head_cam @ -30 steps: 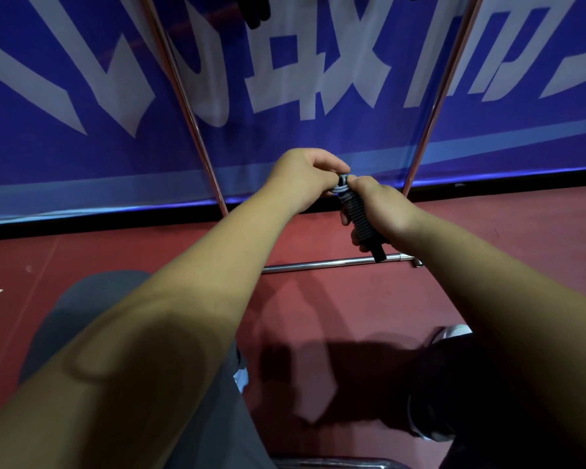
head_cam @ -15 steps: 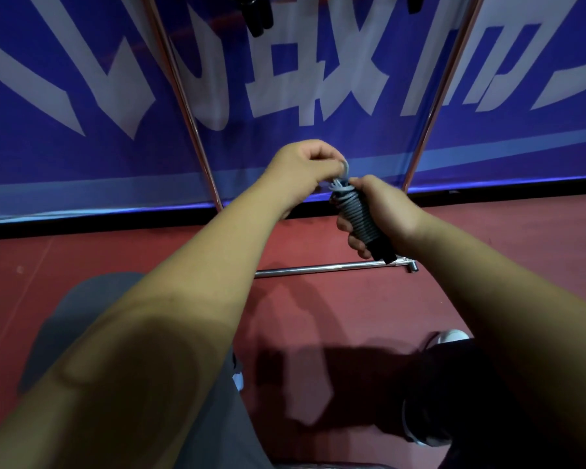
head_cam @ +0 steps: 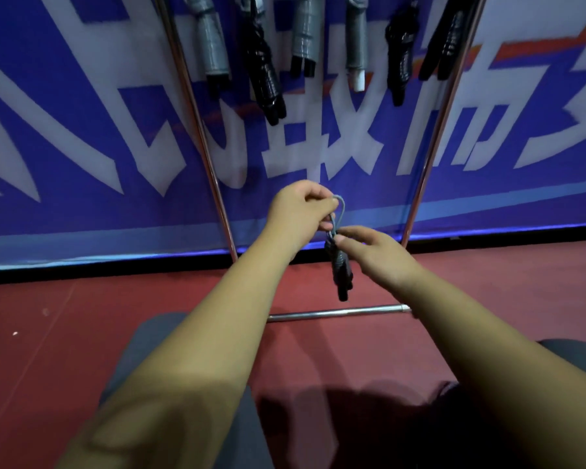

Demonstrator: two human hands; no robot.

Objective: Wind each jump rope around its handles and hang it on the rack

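The jump rope [head_cam: 341,265] is a tight bundle: grey cord coiled turn upon turn round a pair of black handles [head_cam: 343,288], whose dark ends stick out below the winding. It hangs roughly upright in the air between the two uprights of the rack [head_cam: 202,140], above the rack's chrome base bar [head_cam: 335,313] and touching neither. From the top of the bundle a short loop [head_cam: 341,209] of the same grey cord stands up.

The left hand [head_cam: 300,211] is closed, its fingers curled in and pinching the loop near its upper end. The right hand [head_cam: 374,252] pinches the cord just where the loop leaves the winding, thumb and forefinger meeting on it; its other fingers lie behind the hand and cannot be made out.

Motion blur softens the whole picture, so the single turns of cord and any knot at the neck of the bundle are hard to tell. Whether there are two handles or more under the winding is not clear. Along the top, six other wound ropes [head_cam: 264,76], some grey and some black, hang between the uprights, but their upper parts and the bar that carries them are cut off by the frame edge. Behind stands a blue banner [head_cam: 82,113] with large white characters, only partly in view. Below, a red floor [head_cam: 48,333] and a grey trouser leg [head_cam: 142,350] show between the forearms.
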